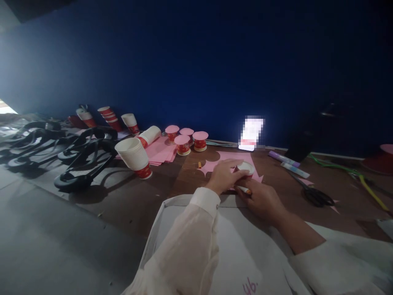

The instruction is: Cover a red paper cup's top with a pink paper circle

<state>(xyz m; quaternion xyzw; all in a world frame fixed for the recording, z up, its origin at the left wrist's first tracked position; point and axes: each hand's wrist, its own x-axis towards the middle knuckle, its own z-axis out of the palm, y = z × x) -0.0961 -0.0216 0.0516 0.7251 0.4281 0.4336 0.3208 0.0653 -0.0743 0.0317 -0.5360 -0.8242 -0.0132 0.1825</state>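
Observation:
My left hand (pixel 222 175) is closed around a red-and-white paper cup (pixel 246 168), its white round end facing up, over a pink paper sheet (pixel 230 156) with curved cut-outs. Close beside it, my right hand (pixel 260 198) grips a slim white marker (pixel 245 189) with an orange part; its tip is hidden by the fingers. A small orange cap (pixel 199 165) lies on the brown table to the left of the sheet.
Several red cup pieces with pink tops (pixel 182 140) stand at the back. To the left are stacked paper cups (pixel 133 157), pink sheets (pixel 159 150) and black headsets (pixel 80 172). Scissors (pixel 317 196), a purple tube (pixel 284 159) and a lit phone (pixel 250 133) lie right and behind. A white box lid (pixel 233 241) is in front.

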